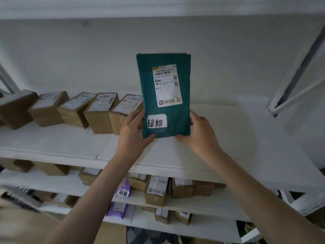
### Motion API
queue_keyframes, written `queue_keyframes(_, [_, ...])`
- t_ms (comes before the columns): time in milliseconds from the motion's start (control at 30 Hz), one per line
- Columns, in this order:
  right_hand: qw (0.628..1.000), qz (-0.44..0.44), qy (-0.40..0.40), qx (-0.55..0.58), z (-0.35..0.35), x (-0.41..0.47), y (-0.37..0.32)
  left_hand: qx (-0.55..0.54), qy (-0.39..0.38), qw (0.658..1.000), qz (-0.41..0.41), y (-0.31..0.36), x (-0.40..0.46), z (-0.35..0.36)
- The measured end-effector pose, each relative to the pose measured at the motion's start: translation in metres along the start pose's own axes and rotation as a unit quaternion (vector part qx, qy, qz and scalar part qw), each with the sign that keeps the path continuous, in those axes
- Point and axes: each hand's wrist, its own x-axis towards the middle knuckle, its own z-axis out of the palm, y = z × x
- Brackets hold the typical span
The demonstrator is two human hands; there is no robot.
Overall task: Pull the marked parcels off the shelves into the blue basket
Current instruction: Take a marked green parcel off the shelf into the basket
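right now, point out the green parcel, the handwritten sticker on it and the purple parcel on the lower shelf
green parcel [182,118], head view, bare wrapping at its lower right
handwritten sticker [157,123], head view, its middle
purple parcel [125,187], head view, wrapping above its sticker

One green parcel [163,95], two purple parcels [123,189], two hands [133,131].
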Motion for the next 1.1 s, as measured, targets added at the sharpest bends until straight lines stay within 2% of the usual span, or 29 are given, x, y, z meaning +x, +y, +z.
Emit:
queue_keyframes(233, [0.997,-0.061,-0.031,0.039,0.031,-0.004,-0.048,-0.037,0.057,0.991,-0.112,-0.003,-0.038,-0.055])
queue_keyframes(567, [0.984,-0.148,-0.085,0.059,0.101,-0.041,-0.174,0.055,0.080,0.985,-0.141,-0.050,-0.114,-0.188])
queue_keyframes(933, [0.957,-0.173,-0.203,0.112,0.261,-0.083,-0.376,0.130,0.096,0.965,-0.205,-0.162,-0.209,-0.404])
queue_keyframes(1100, [0.936,-0.168,-0.277,0.135,0.334,-0.092,-0.441,0.129,0.082,0.957,-0.245,-0.217,-0.237,-0.471])
